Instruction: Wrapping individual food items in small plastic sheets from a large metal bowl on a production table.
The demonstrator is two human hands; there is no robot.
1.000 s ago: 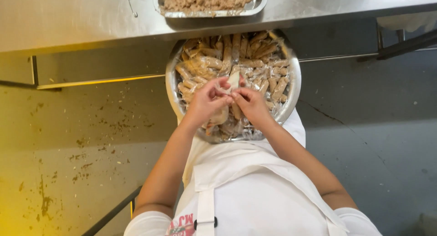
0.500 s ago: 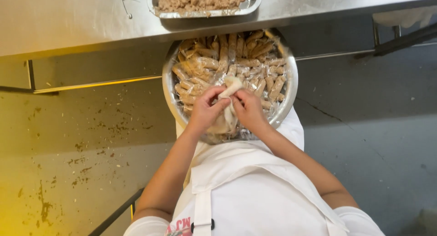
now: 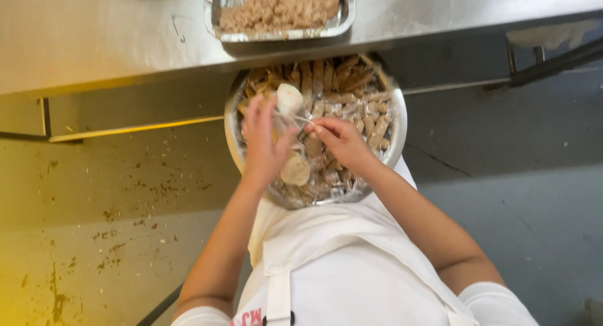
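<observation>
Both hands work over a bowl (image 3: 397, 134) of rolls. The left hand (image 3: 264, 141) grips a pale wrapper (image 3: 290, 100); the right hand (image 3: 339, 141) pinches its edge

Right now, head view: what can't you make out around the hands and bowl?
- Pale roll: blurred; left hand hides its lower part.
- Right hand fingertips: what they pinch is too small.
- Metal bowl: far rim under the counter edge.
- Foil tray: cut off by top edge.
</observation>
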